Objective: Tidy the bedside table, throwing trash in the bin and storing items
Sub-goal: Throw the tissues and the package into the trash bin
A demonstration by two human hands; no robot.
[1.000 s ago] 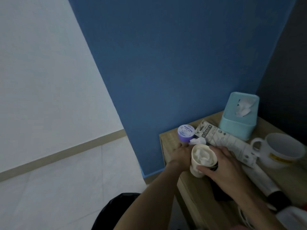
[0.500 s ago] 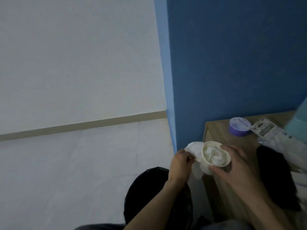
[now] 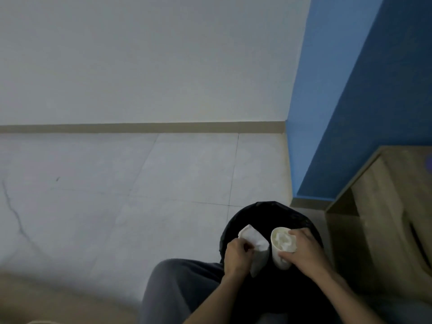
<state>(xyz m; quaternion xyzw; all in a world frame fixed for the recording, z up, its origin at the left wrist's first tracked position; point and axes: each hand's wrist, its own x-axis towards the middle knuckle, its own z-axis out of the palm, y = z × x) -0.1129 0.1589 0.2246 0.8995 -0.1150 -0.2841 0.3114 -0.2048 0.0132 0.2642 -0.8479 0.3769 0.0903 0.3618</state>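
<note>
My left hand [image 3: 237,253] pinches a crumpled white tissue [image 3: 256,247] that hangs down over the black-lined bin [image 3: 268,209]. Beside it, my right hand [image 3: 302,250] grips a white paper cup [image 3: 281,249] stuffed with more crumpled tissue. Both hands hover right above the bin's opening. The wooden bedside table [image 3: 383,190] stands at the right edge of the view, with most of its top out of sight.
A blue wall [image 3: 362,90] rises behind the table, and a white wall with a beige skirting board runs across the back. Pale floor tiles spread to the left of the bin. My grey trouser leg [image 3: 177,291] is below the bin.
Both hands carried the tissue and the stuffed cup off the table's edge, leftward and down over the bin. My view swung left, so the table's items dropped out of sight.
</note>
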